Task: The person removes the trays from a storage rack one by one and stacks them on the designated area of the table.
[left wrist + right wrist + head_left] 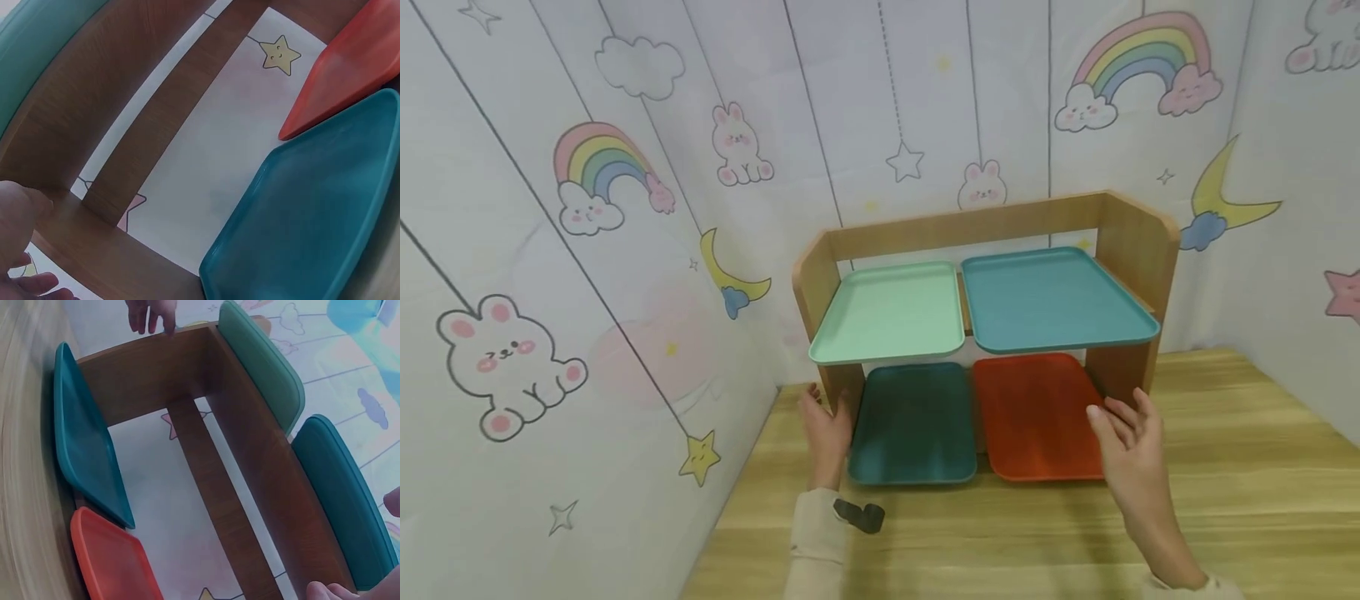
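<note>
A wooden two-level shelf (1138, 258) stands on the table, bearing a mint tray (891, 312) and a blue tray (1056, 300) on top. Below lie a dark teal tray (913, 425) and a red tray (1033, 417). My left hand (827, 437) is at the shelf's left side panel (94, 250), thumb by its inner face and relaxed fingers on the outer side. Loosely bent, my right hand (1131, 454) hovers in front of the right side panel, overlapping the red tray's edge in the head view, with nothing between its fingers.
The wood-grain table (1015, 537) extends in front of the shelf and to its right. A wall covering (647, 333) printed with rabbits, rainbows and stars rises behind and close on the left. A small black object (859, 515) sits at my left cuff.
</note>
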Available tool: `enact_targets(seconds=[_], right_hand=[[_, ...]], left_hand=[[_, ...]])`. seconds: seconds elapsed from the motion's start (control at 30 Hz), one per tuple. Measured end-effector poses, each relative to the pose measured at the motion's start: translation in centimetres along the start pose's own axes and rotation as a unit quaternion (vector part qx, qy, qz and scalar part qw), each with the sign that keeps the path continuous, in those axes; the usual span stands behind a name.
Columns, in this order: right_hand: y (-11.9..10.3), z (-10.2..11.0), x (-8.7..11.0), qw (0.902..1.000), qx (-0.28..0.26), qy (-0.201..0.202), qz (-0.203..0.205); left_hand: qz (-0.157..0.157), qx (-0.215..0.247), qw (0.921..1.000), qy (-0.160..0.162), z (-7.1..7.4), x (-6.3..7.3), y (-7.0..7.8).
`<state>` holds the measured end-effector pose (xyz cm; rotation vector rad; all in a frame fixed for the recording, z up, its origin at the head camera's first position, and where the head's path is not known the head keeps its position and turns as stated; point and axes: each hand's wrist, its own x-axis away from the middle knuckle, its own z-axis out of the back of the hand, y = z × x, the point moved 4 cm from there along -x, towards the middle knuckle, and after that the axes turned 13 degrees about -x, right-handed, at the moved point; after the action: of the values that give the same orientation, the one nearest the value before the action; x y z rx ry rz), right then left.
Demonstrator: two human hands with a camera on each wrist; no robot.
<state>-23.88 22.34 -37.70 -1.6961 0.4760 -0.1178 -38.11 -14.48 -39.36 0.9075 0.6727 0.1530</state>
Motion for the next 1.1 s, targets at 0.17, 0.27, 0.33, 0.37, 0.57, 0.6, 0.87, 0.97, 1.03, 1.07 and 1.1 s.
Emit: enact_targets(seconds=[0.17, 0.27, 0.33, 0.37, 0.57, 0.6, 0.87, 0.97, 1.03, 1.07, 1.1], right_hand=[[-0.3, 0.0, -0.5, 0.9991, -0.038, 0.011, -0.014], [-0.7, -0.3, -1.0, 0.9979, -0.060, 0.021, -0.016], [-1.1, -0.4, -1.4, 0.9969, -0.072, 0.028, -0.015], [-1.3, -0.5, -1.6, 0.9962, -0.079, 0.032, -0.014], [-2.4, -0.7, -3.1, 0.9883, -0.148, 0.035, 0.002], [-2.6, -0.7, -3.4, 0.9862, -0.162, 0.032, 0.006], [-3.8, -0.5, -5.0, 0.9683, -0.248, 0.025, 0.007], [-4.1, -0.3, -5.3, 0.9622, -0.271, 0.023, 0.009], [-4.3, -0.3, -5.4, 0.9580, -0.286, 0.022, 0.015], [-4.4, -0.2, -5.6, 0.9560, -0.292, 0.020, 0.023], [-4.5, -0.2, -5.7, 0.9539, -0.298, 0.018, 0.029]], left_hand=[[-0.008, -0.001, 1.0000, -0.004, 0.3, -0.7, -0.6], [-0.029, -0.009, 0.9995, 0.005, 0.4, -1.4, -0.6], [-0.044, -0.015, 0.9989, 0.007, 0.5, -1.9, -0.4], [-0.047, -0.017, 0.9987, 0.003, 0.4, -2.1, -0.3], [-0.038, -0.023, 0.9984, -0.035, 0.1, -2.8, -0.3], [-0.039, -0.026, 0.9981, -0.038, 0.0, -2.9, -0.3], [-0.044, -0.041, 0.9975, -0.038, -0.5, -3.4, -0.5], [-0.039, -0.046, 0.9972, -0.043, -0.8, -3.4, -0.6], [-0.038, -0.050, 0.9970, -0.046, -1.0, -3.4, -0.6], [-0.037, -0.051, 0.9968, -0.050, -1.2, -3.4, -0.6], [-0.038, -0.054, 0.9964, -0.053, -1.3, -3.4, -0.5]])
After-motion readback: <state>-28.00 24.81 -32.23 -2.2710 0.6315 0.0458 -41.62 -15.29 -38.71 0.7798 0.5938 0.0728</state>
